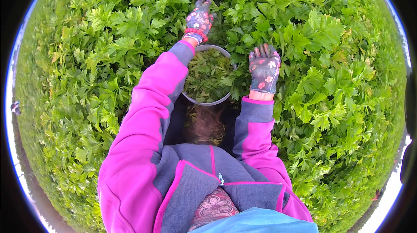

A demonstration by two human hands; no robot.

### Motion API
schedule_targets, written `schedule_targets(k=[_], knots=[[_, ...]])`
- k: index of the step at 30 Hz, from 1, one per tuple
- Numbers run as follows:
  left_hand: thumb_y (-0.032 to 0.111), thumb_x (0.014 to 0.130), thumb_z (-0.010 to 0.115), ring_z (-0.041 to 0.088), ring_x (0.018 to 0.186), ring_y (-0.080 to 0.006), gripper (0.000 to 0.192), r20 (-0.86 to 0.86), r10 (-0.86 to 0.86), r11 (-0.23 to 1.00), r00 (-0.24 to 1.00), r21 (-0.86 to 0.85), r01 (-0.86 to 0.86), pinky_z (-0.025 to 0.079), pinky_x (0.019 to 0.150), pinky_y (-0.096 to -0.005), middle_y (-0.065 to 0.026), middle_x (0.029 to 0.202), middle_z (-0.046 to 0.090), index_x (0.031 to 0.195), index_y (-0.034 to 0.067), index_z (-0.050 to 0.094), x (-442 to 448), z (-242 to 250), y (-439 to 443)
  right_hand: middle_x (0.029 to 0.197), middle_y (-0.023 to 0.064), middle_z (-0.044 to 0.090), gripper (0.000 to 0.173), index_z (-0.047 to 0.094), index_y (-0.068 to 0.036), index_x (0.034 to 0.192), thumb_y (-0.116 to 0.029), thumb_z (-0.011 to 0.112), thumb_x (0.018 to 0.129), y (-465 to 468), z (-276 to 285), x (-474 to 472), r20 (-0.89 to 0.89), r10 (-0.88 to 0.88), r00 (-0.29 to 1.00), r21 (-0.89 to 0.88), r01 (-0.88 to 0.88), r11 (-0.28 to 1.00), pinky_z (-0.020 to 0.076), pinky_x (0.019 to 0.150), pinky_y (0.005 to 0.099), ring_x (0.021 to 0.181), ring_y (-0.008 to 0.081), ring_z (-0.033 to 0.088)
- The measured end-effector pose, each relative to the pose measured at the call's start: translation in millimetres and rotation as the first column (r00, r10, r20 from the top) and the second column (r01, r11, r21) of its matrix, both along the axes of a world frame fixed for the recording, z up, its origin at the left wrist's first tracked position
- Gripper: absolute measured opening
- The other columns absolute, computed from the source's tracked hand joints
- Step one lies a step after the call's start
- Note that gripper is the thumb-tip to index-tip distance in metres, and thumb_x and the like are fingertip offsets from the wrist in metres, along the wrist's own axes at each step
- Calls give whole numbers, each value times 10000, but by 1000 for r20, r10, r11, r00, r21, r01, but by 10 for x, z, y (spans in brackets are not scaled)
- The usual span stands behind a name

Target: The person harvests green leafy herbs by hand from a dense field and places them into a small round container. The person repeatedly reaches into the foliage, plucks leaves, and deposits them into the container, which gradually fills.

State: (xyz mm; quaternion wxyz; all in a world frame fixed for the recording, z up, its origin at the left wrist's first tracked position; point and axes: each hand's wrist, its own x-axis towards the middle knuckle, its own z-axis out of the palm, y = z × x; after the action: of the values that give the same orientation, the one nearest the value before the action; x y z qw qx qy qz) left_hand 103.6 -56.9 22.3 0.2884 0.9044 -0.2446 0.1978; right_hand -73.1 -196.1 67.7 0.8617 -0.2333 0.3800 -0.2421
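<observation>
My left hand, in a dark floral glove with a red band at the wrist, reaches in among leafy celery plants beyond the bucket. Its fingertips are partly hidden, so a grip on a stem cannot be made out. To the right of the bucket, my right hand wears a matching glove with soiled fingers. It is back up against the foliage, and its palm side is out of sight. Between my forearms stands a round pale grey bucket, holding loose cut celery leaves, some of them yellowish.
Dense celery foliage surrounds me on both sides and ahead. Bare soil with plant scraps shows between my legs, behind the bucket. A small, indistinct figure appears at the far left edge of the field.
</observation>
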Motion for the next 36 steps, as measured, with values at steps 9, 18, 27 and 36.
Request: schedule_targets(k=[9,18,27,36], knots=[[152,559,692,605,752,-298,210,-344,49,800,938,575,169,495,634,-380,-130,791,603,735,98,592,75,-162,43,1287,120,358,466,397,-24,1191,-355,390,862,6,-12,-32,48,10,999,-15,-10,1000,247,977,390,1113,244,363],[152,509,701,577,889,-276,385,-329,-236,784,914,492,379,490,719,-332,-117,925,588,874,111,588,-405,-566,-116,1260,136,372,459,393,-4,1187,-301,431,838,-6,14,-22,48,17,999,12,-18,1000,261,963,390,1101,249,368],[141,715,521,593,741,-299,171,-294,-210,932,932,228,282,475,626,-379,-117,812,602,863,98,594,-379,-507,-161,1329,138,316,451,375,5,1215,-272,395,859,10,104,-33,45,46,998,22,-47,999,210,1016,412,1205,267,312],[158,747,542,595,692,-271,246,-519,-320,947,793,-163,276,469,635,-362,-92,752,620,986,147,599,-608,-613,-276,1304,136,342,474,388,-9,1218,-292,441,842,37,91,-7,24,49,999,-2,-49,999,215,1006,389,1196,256,311]])
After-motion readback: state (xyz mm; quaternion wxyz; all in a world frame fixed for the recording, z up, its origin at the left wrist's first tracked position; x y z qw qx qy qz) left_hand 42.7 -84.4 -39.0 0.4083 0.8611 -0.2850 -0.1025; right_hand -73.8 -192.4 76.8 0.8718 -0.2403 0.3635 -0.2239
